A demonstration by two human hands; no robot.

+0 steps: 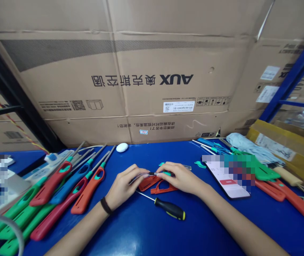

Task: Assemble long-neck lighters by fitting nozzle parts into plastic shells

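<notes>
My left hand is closed in a pinch around a thin metal tube, partly hidden by the fingers. My right hand pinches the other end of a small black piece that sits between the fingertips of both hands. Orange lighter casing halves lie on the table just beneath the hands. Close in front of them rests a screwdriver with a black and yellow handle, its shaft pointing up to the left. Small turquoise plastic parts lie beyond and to the right of my right hand.
Several long-nosed lighters lie piled at the left beside a power strip. A phone, more lighters, a pale blue cloth and an open carton are at the right. A white oval object sits near the cardboard wall.
</notes>
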